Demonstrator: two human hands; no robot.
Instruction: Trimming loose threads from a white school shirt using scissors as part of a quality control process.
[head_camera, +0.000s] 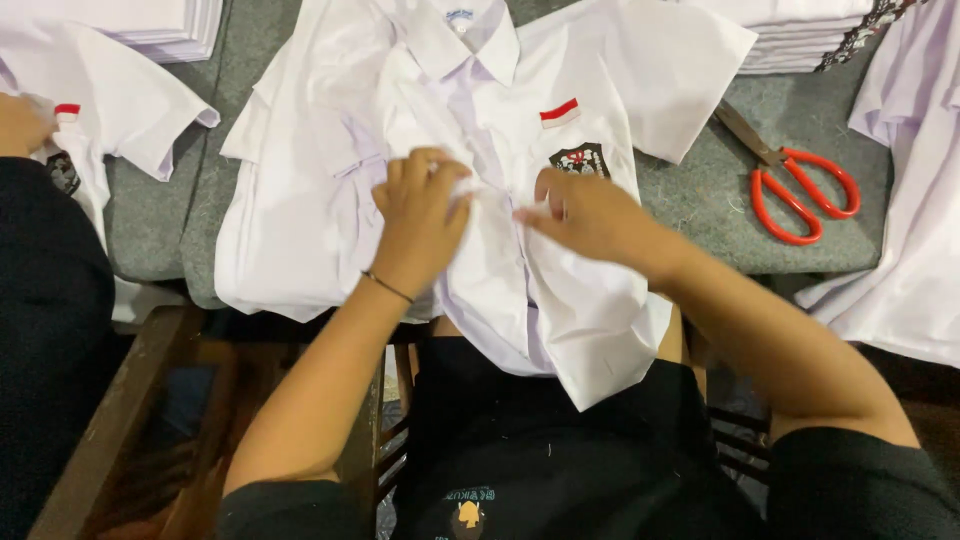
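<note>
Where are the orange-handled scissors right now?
The orange-handled scissors lie on the grey felt table at the head view's right, beyond the right hand, between white shirts.

Black short sleeves, thin bracelet (388, 287) on left wrist

One pair of scissors (800, 190), two stacks of folded cloth (160, 25) (805, 35), and two hands (420, 215) (590, 215) on one open shirt (520, 110).

You see bright, even overhead light that nearly washes out the white cotton shirt (520, 200); below the counter's edge everything sinks into dim shadow, slightly soft.
</note>
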